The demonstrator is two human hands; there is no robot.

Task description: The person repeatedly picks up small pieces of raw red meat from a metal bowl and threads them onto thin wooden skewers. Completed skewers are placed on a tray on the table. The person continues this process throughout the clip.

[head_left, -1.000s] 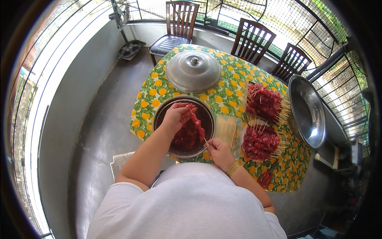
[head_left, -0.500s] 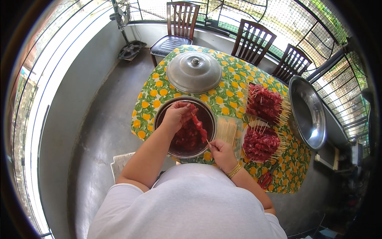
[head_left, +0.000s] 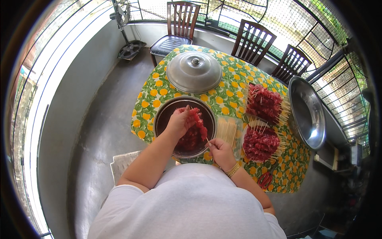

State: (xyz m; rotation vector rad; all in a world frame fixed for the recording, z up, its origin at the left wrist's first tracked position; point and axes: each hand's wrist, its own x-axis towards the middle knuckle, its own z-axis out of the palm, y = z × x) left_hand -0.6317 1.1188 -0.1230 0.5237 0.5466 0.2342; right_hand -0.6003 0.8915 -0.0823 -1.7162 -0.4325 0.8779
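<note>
Just beyond the right hand [head_left: 223, 152], the skewer [head_left: 207, 140] slants up and to the left, its bare lower end pinched between the thumb and fingers. At its far end, the left hand [head_left: 180, 121] has its fingers closed on the threaded meat [head_left: 203, 130], which covers the stick between the 2 grips. Compared with 0.5 s ago, the left hand sits slightly lower and nearer the right, and more red meat shows by its fingertips; the right hand has barely moved. For the work in hand, this suggests that meat is being settled along the stick, with both ends kept under control.

Below the left grip, the pot [head_left: 156, 133] holds loose meat [head_left: 186, 144]. Just beyond the right grip, slightly to its right, bare sticks [head_left: 226, 132] lie in a clear container [head_left: 238, 124]. Farther right of that grip are 2 piles of loaded skewers, a nearer pile [head_left: 260, 144] and a farther pile [head_left: 263, 104]. Beyond the left hand, well apart from it, rests the domed lid [head_left: 191, 77].
</note>
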